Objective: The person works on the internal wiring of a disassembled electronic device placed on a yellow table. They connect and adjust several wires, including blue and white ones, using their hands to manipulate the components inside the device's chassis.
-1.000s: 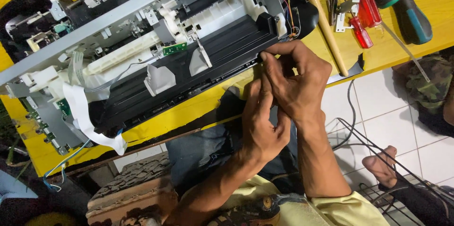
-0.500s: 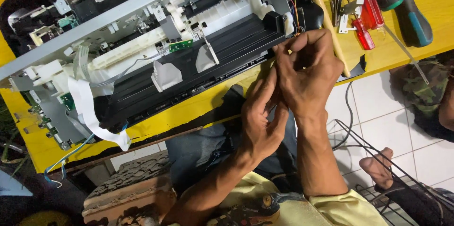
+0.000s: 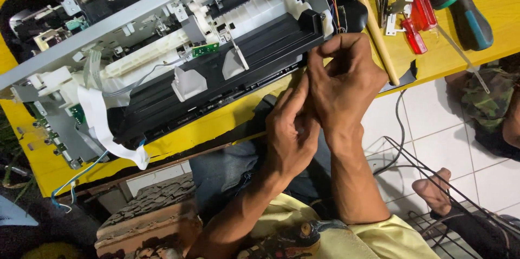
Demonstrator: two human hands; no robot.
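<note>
An opened printer (image 3: 179,47) with its covers off lies on a yellow table (image 3: 216,126). Its black paper tray (image 3: 233,69) faces me. My right hand (image 3: 349,83) has its fingers curled at the tray's right front corner, thumb and forefinger pinched against the black end piece. My left hand (image 3: 290,134) is just below it, fingers held together and pointing up against the table edge and my right hand. Whether it holds anything is hidden.
Red-handled screwdrivers (image 3: 414,15), a teal and black screwdriver (image 3: 460,4) and a wooden stick (image 3: 374,26) lie on the table to the right. A white ribbon cable (image 3: 100,123) hangs off the printer's left. A wire rack (image 3: 460,194), a bare foot (image 3: 433,191) and a cable are on the tiled floor.
Both hands have slid up and right along the tray's front edge to its right corner. The printer sits slightly lower and farther right in view.
</note>
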